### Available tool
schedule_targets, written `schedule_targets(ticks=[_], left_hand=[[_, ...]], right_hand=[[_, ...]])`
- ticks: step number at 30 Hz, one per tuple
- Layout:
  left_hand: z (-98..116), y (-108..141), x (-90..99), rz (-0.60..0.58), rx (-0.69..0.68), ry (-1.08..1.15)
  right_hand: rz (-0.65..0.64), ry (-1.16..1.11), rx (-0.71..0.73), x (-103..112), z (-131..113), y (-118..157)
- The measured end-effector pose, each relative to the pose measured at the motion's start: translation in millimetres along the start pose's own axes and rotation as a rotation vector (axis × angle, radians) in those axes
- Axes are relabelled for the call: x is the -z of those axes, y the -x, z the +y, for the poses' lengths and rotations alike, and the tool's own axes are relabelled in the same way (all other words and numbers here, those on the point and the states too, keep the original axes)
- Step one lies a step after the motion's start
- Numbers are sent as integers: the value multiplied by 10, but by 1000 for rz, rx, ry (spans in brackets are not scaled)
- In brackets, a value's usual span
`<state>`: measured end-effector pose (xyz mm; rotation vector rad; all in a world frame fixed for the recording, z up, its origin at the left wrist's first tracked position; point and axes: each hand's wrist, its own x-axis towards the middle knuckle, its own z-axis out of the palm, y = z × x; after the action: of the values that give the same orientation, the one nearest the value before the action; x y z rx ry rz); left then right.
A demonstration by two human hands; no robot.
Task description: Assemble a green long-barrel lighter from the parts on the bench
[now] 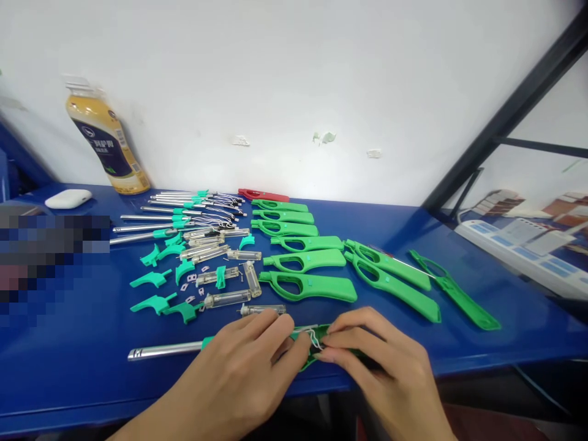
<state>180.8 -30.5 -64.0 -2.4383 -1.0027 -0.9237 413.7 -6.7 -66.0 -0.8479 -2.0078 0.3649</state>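
Note:
A green lighter shell [309, 364] lies at the table's front edge, with a silver metal tube [165, 350] sticking out to the left. My left hand [257, 361] is closed round the shell near the tube's teal collar [207, 343]. At the shell's right part, my right hand [381, 355] pinches at thin white wires [315, 338]; its fingertips touch or nearly touch them. Both hands hide much of the shell's inside. Just behind my left hand lies a clear fuel tank [264, 309].
Green shells [316, 286], one red shell [263, 195], metal tubes with wires [147, 228], teal triggers [150, 279] and clear tanks [227, 299] cover the middle. A bottle [108, 144] and white case [68, 198] stand back left; a power strip [528, 251] lies right.

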Motion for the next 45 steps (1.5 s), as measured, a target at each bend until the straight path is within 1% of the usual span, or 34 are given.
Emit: schedule_targets(ticks=[3,8,12,20,25,31,35,39,42,45], left_hand=[[-5,10,-1,15,15,21],[-26,3,14,-1,17,36],[-29,4,10,12,20,32],[1,19,-2,21,30,57],[3,18,-34,67,42,73],[-8,20,16,-2,54,101],[-31,29,78,-50,25,114],[-28,44,98,-67,0,80],[-11,65,105,-73,9,56],[-25,99,153,-60,23,47]], right_hand=[[23,-4,12,-24,-18,-4],[37,9,-12,-45,-42,7],[53,30,1,-44,-42,14],[30,21,29,-46,11,66],[-27,80,80,1,3,42],[-76,110,120,62,-20,4],[-102,120,138,59,-21,27],[-102,137,135,52,-35,30],[-94,155,129,56,-56,10],[-86,155,106,57,-71,-4]])
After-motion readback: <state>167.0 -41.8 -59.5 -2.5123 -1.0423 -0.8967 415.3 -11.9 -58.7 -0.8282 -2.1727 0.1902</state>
